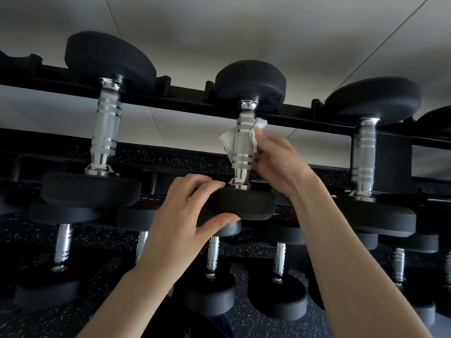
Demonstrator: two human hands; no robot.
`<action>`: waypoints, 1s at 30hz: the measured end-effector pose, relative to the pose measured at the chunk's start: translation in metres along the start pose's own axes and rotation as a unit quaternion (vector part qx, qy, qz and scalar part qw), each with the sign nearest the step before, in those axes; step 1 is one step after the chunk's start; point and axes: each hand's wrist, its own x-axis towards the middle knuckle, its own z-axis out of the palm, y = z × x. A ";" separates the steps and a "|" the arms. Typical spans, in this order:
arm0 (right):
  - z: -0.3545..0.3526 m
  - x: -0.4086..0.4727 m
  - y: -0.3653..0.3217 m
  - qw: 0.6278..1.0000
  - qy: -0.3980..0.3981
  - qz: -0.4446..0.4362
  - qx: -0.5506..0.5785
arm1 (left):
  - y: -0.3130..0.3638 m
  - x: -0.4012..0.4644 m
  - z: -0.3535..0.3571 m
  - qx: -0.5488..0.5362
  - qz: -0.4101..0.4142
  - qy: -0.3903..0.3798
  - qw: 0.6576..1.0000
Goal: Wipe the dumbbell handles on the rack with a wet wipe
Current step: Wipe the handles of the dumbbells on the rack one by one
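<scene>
1. Head view, centre of the frame: the right hand point(275, 164) holds a white wipe point(228, 142) wrapped behind and around the handle point(241, 145) of the middle dumbbell point(244, 203) on the top row of the rack point(185, 96). Its fingers are curled onto the wipe at the handle's right side.
2. Just below, the left hand point(185, 215) clamps the near weight of that dumbbell, fingers over the top edge and thumb underneath, apparently steadying it.
3. Progress, as a judgement: this handle is being wiped now. Whether the dumbbell at left point(105, 132) and the dumbbell at right point(363, 154) are already cleaned cannot be told; the lower-row handles point(212, 254) along the bottom of the frame probably remain.
4. Room: open gaps lie on both sides of the middle handle, so the wipe can travel its full length. The black rail behind it at its upper end and the weight discs at both ends limit the stroke.
</scene>
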 end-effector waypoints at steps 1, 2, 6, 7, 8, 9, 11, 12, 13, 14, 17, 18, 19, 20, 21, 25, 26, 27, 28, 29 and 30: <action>-0.001 -0.003 0.002 1.000 -0.006 0.005 -0.010 | 0.000 0.000 0.000 0.001 0.001 0.000 1.000; -0.003 -0.006 0.003 1.000 -0.011 0.012 -0.021 | 0.000 0.000 0.000 0.001 0.002 0.000 1.000; -0.007 -0.018 0.008 0.996 -0.029 0.039 -0.069 | 0.000 0.000 0.001 -0.002 0.003 0.005 1.000; -0.008 -0.020 0.009 0.995 -0.030 0.043 -0.086 | -0.001 0.000 0.001 -0.002 0.003 0.006 1.000; -0.007 -0.023 0.009 0.993 -0.027 0.043 -0.106 | -0.001 0.001 0.001 -0.002 0.004 0.008 1.000; -0.007 -0.024 0.010 0.991 -0.021 0.039 -0.127 | -0.001 0.001 0.001 -0.003 0.004 0.008 1.000; -0.006 -0.028 0.009 0.982 0.000 0.031 -0.184 | -0.001 0.001 0.002 -0.006 0.005 0.010 1.000; -0.005 -0.031 0.008 0.975 0.007 0.029 -0.222 | -0.001 0.001 0.002 -0.008 0.007 0.011 1.000; -0.005 -0.033 0.007 0.964 0.009 0.028 -0.266 | -0.001 0.001 0.003 -0.010 0.007 0.012 1.000; -0.004 -0.036 0.005 0.951 0.007 0.025 -0.309 | -0.001 0.001 0.003 -0.011 0.007 0.013 1.000; 0.000 -0.047 -0.005 0.907 -0.003 0.023 -0.420 | -0.003 0.001 0.004 -0.010 0.006 0.014 1.000; 0.002 -0.050 -0.010 0.889 -0.003 0.020 -0.458 | -0.003 0.001 0.004 -0.010 0.006 0.014 1.000; 0.002 -0.052 -0.013 0.866 -0.003 0.015 -0.500 | -0.003 0.000 0.004 -0.010 0.006 0.013 1.000; 0.003 -0.054 -0.014 0.841 -0.002 0.007 -0.542 | -0.004 0.000 0.004 -0.011 0.006 0.013 1.000; 0.003 -0.056 -0.015 0.818 0.006 -0.003 -0.575 | -0.004 0.000 0.004 -0.013 0.007 0.012 1.000; 0.008 -0.061 -0.008 0.809 0.075 -0.081 -0.578 | -0.005 0.000 0.005 -0.017 0.011 0.017 1.000; 0.010 -0.062 -0.007 0.811 0.090 -0.112 -0.567 | -0.006 0.000 0.005 -0.015 0.014 0.019 1.000; 0.010 -0.061 -0.006 0.811 0.099 -0.139 -0.559 | -0.006 0.000 0.005 -0.014 0.014 0.021 1.000; 0.010 -0.061 -0.005 0.811 0.104 -0.158 -0.554 | -0.006 0.000 0.005 -0.014 0.013 0.022 1.000; 0.011 -0.059 -0.005 0.813 0.104 -0.167 -0.548 | -0.006 0.000 0.005 -0.015 0.011 0.024 1.000; 0.013 -0.058 -0.005 0.814 0.099 -0.172 -0.546 | -0.006 -0.001 0.006 -0.016 0.010 0.025 1.000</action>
